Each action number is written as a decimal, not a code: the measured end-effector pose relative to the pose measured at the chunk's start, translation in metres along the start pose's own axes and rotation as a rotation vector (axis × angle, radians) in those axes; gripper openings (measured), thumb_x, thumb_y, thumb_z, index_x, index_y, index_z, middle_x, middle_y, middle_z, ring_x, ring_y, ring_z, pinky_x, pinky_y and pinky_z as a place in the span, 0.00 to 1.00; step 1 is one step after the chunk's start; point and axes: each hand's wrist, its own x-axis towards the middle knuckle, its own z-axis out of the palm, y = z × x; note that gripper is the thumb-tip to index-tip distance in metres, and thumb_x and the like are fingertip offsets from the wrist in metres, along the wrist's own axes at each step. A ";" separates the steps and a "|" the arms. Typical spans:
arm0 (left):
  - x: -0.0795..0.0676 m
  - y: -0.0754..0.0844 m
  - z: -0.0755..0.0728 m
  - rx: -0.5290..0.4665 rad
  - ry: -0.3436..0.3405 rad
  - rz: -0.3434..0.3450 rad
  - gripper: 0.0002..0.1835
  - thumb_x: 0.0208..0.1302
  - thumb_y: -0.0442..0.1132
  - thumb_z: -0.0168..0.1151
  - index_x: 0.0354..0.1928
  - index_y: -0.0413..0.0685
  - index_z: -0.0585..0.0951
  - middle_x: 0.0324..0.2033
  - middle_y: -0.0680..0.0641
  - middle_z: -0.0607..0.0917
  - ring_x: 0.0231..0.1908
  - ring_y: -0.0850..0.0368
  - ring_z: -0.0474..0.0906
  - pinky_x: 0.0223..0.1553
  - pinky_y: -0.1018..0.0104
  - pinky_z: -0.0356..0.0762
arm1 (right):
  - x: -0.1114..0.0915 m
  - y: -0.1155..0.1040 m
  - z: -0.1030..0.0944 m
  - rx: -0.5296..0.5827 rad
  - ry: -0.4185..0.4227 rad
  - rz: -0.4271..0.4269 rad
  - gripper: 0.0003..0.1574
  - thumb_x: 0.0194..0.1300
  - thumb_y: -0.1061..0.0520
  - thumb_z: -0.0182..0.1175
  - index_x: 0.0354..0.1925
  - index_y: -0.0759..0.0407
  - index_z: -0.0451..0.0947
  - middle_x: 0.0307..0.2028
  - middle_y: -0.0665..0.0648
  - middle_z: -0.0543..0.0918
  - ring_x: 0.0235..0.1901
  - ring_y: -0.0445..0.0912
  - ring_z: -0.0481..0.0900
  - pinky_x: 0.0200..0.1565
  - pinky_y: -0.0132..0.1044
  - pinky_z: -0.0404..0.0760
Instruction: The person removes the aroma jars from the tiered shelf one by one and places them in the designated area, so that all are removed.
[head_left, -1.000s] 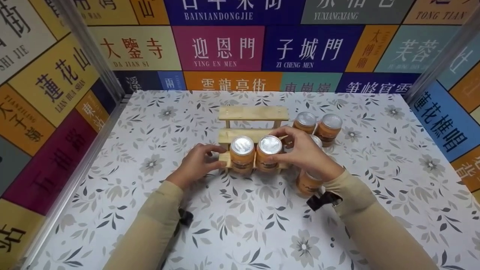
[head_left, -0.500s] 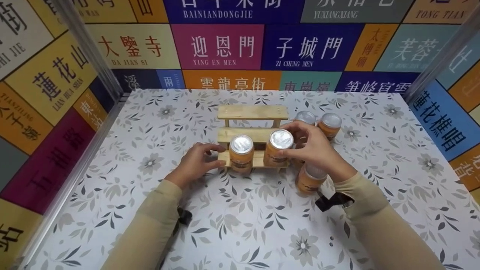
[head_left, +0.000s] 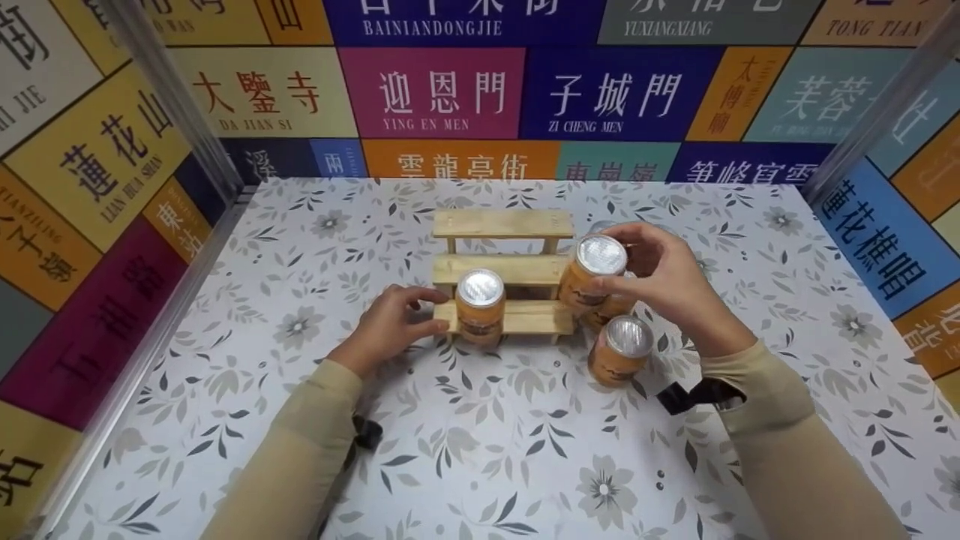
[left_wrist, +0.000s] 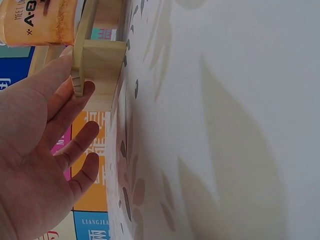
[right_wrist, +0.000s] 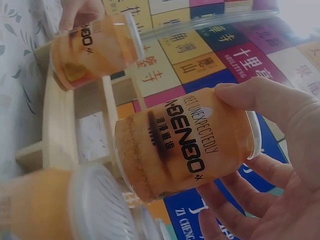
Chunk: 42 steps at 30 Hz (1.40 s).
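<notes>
A three-step wooden rack (head_left: 504,223) stands mid-table, and my left hand (head_left: 388,324) holds the left end of its lowest step. Thumb and forefinger of that hand (left_wrist: 40,120) pinch the step's edge in the left wrist view, the other fingers spread. One orange can (head_left: 480,309) with a silvery lid stands on the left of this step. My right hand (head_left: 671,281) grips a matching can (head_left: 583,286), raised and tilted beside the rack's right end. In the right wrist view, the held can (right_wrist: 185,145) shows "A·BENBO" lettering, with thumb and fingers around its lid end.
Another orange can (head_left: 621,352) stands on the floral tablecloth (head_left: 480,465), front right of the rack. More cans are partly hidden behind my right hand and the held can. Panels with place names (head_left: 450,94) wall in the back and sides.
My right hand has lifted its can off the lowest step and carried it right, past the rack's end. The left hand stays on the rack, and the left can has not moved.
</notes>
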 end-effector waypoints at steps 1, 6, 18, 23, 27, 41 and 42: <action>0.000 0.000 0.000 0.001 -0.001 -0.002 0.22 0.61 0.49 0.76 0.57 0.60 0.85 0.55 0.54 0.85 0.58 0.49 0.77 0.62 0.51 0.75 | 0.000 -0.001 -0.003 -0.002 0.005 0.007 0.40 0.54 0.56 0.81 0.63 0.57 0.76 0.52 0.51 0.83 0.46 0.43 0.84 0.48 0.31 0.82; -0.001 0.002 -0.001 0.003 -0.001 -0.013 0.22 0.61 0.49 0.77 0.57 0.60 0.85 0.54 0.54 0.84 0.57 0.49 0.77 0.62 0.52 0.75 | -0.002 -0.002 -0.020 -0.032 0.056 0.046 0.40 0.54 0.55 0.81 0.63 0.53 0.77 0.53 0.49 0.82 0.47 0.44 0.84 0.44 0.32 0.86; -0.002 0.002 -0.002 0.002 -0.005 -0.033 0.22 0.61 0.49 0.77 0.57 0.62 0.85 0.54 0.53 0.83 0.58 0.49 0.76 0.63 0.50 0.74 | -0.010 0.011 -0.056 -0.098 0.138 0.145 0.40 0.58 0.52 0.79 0.66 0.48 0.75 0.56 0.45 0.79 0.50 0.42 0.79 0.47 0.28 0.81; -0.002 0.002 -0.002 -0.004 -0.004 -0.037 0.23 0.61 0.49 0.77 0.58 0.62 0.85 0.55 0.53 0.83 0.59 0.49 0.77 0.64 0.49 0.74 | -0.010 0.021 -0.067 -0.120 0.161 0.192 0.41 0.59 0.50 0.78 0.68 0.48 0.72 0.57 0.44 0.77 0.51 0.41 0.77 0.46 0.26 0.81; -0.002 0.002 -0.001 0.002 -0.002 -0.042 0.23 0.60 0.50 0.77 0.58 0.63 0.85 0.54 0.52 0.82 0.58 0.50 0.76 0.63 0.50 0.75 | -0.011 0.031 -0.074 -0.161 0.176 0.207 0.42 0.59 0.49 0.77 0.68 0.49 0.71 0.57 0.43 0.75 0.51 0.40 0.74 0.44 0.25 0.79; -0.002 0.002 -0.001 0.005 0.003 0.021 0.22 0.62 0.49 0.76 0.57 0.58 0.85 0.54 0.53 0.85 0.57 0.48 0.78 0.62 0.50 0.75 | -0.010 0.078 -0.079 -0.258 0.093 0.234 0.45 0.58 0.47 0.78 0.68 0.56 0.72 0.62 0.57 0.76 0.54 0.43 0.75 0.44 0.23 0.77; -0.002 0.001 -0.001 0.003 0.002 0.020 0.22 0.62 0.49 0.76 0.58 0.58 0.85 0.54 0.53 0.85 0.57 0.48 0.77 0.62 0.50 0.75 | -0.009 0.081 -0.079 -0.256 0.084 0.237 0.45 0.58 0.47 0.78 0.68 0.57 0.71 0.62 0.57 0.76 0.54 0.43 0.76 0.44 0.22 0.77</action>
